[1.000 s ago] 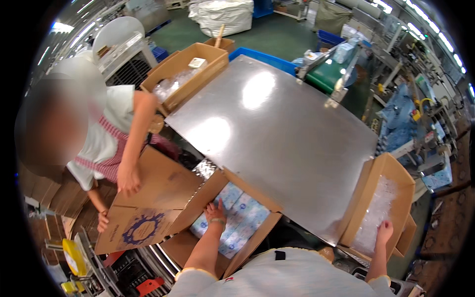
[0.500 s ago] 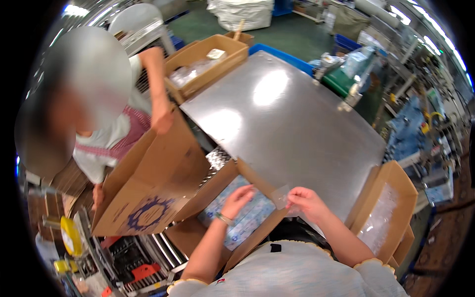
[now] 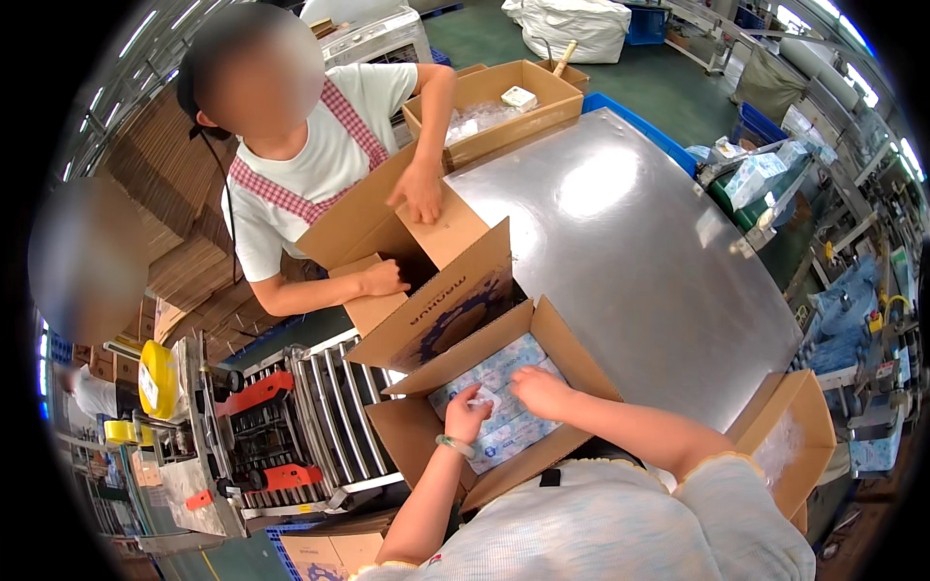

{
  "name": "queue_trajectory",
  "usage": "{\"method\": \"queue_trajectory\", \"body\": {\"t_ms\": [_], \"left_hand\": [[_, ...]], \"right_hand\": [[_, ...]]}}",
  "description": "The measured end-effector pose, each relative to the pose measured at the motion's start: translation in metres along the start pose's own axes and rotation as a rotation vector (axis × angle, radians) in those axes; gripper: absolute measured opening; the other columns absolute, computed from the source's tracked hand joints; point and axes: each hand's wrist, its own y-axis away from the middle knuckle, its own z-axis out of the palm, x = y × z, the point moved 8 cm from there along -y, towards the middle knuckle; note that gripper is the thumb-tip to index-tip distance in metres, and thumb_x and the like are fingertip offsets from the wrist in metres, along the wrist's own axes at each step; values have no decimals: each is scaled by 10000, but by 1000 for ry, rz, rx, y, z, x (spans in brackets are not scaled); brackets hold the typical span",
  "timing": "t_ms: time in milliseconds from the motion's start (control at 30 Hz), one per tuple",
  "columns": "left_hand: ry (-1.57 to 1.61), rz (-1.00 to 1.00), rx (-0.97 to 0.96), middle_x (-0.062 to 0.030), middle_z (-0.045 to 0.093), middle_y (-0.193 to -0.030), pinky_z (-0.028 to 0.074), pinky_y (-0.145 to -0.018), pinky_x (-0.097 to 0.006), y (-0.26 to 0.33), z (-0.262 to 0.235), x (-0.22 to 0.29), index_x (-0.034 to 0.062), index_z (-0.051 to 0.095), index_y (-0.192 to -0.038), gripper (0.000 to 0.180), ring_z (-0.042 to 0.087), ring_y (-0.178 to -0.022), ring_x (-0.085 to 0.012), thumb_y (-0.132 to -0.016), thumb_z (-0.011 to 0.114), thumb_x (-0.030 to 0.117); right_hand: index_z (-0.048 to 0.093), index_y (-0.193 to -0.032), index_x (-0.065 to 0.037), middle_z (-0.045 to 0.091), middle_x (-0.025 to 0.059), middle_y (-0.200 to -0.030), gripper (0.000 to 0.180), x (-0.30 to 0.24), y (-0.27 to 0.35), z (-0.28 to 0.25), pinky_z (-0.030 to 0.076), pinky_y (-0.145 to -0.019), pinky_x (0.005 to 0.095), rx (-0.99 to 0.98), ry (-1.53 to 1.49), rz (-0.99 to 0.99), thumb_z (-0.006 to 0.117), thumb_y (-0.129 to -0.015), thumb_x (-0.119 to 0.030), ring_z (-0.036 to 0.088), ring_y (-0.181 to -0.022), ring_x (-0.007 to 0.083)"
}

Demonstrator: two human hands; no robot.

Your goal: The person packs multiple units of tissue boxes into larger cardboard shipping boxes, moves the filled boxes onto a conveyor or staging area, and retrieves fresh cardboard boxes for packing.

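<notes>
An open cardboard box [image 3: 572, 363] stands in front of me, holding several blue-and-white printed soft packs [image 3: 518, 426] laid in rows. My left hand [image 3: 467, 416], with a bracelet at the wrist, is over the packs on the box's left side. Its fingers are closed on a small clear plastic piece [image 3: 489, 397]. Reaching in from the right, my right hand [image 3: 541, 392] rests its fingertips on or just above the packs near the far side. Those fingers look loosely bent, with nothing visible in them.
Across from me a co-worker in a checked apron has both hands on another open carton [image 3: 465, 300]. A metal table [image 3: 639, 261] lies to the right. Boxes of clear plastic stand at its far corner [image 3: 523, 102] and near right [image 3: 799, 436]. A roller conveyor [image 3: 334, 416] is left.
The view has swung left. My right hand has come from beyond the box's edge into it; the clear plastic it held is now at my left hand. The co-worker's carton has turned and its flaps have moved.
</notes>
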Motion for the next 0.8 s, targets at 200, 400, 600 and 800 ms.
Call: {"method": "queue_trajectory", "body": {"t_ms": [200,400,600,800], "left_hand": [[-1079,-27,60,-221,480,-1513,438,-1085,-469,-1,-1,-60,-3,443,-1503,863,518,-1331,-377,-865,706,515],[-802,-93,-34,-254,587,-1367,386,-1126,-483,-20,-13,-101,12,629,-1311,709,512,-1301,-423,-861,681,557],[-488,177,26,-191,717,-1150,511,-969,-414,-27,8,-12,19,724,-1145,360,666,-1108,-361,-862,757,240],[-359,416,82,-166,722,-1053,514,-926,-416,-22,52,131,57,740,-1048,198,662,-1036,-350,-857,718,102]], "right_hand": [[479,-1499,-143,456,212,-1521,640,-2,38,22,377,-1146,533,-195,35,80,682,-893,-169,427,-1422,351],[614,-1339,-58,606,178,-1372,459,56,109,-171,459,-1081,415,166,-619,225,686,-917,-225,564,-1280,354],[565,-1394,-104,511,147,-1474,560,309,215,-282,435,-1075,485,435,313,938,681,-846,-132,434,-1406,339],[345,-1584,-248,291,117,-1651,737,435,223,-275,227,-1192,631,232,610,968,617,-901,-202,135,-1567,336]]}}
